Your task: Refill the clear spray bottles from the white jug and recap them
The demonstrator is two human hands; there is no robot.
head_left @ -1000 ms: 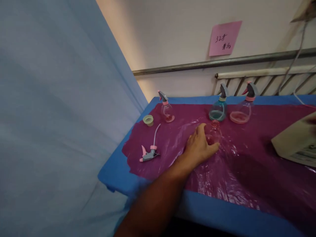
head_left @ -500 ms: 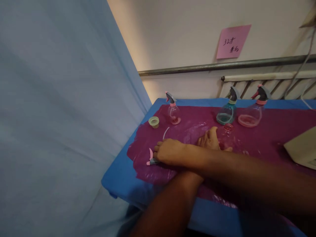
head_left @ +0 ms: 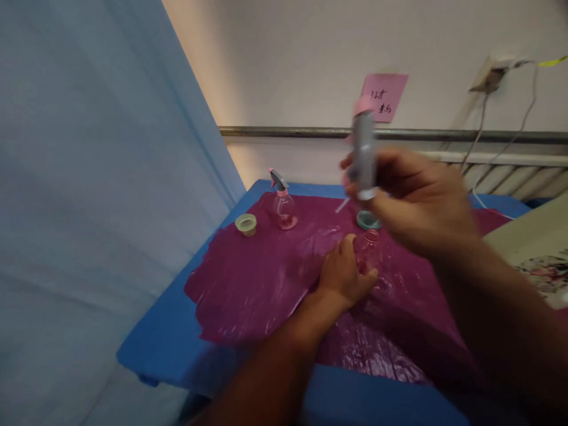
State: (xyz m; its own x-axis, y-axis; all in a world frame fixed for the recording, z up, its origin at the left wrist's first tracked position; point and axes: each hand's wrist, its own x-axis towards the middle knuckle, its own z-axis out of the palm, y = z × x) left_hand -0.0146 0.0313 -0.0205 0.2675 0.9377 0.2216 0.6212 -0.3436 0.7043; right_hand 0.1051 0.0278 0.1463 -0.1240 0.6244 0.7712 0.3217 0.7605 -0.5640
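Observation:
In the head view my right hand [head_left: 421,204] is raised above the table and grips a grey and pink trigger spray head [head_left: 364,151]. This is blurred by motion, and its thin pale tube [head_left: 342,205] pokes out to the lower left. My left hand [head_left: 344,272] wraps around the side of a clear, uncapped bottle [head_left: 370,255], which stands upright with some red in it. Just behind that bottle is the base of a teal bottle [head_left: 368,220], its upper part hidden by my right hand and the spray head.
A complete spray bottle [head_left: 284,210] with pink liquid and a small pale green cup [head_left: 246,224] stand at the back left. Purple plastic sheet [head_left: 252,296] covers the blue table [head_left: 155,349]. A cream box [head_left: 541,248] is at right, a blue curtain [head_left: 89,177] at left.
My right hand has lifted the spray head off the sheet at left and carried it up and rightward, uncrossing my arms. My left hand stays at the bottle. The view has shifted right.

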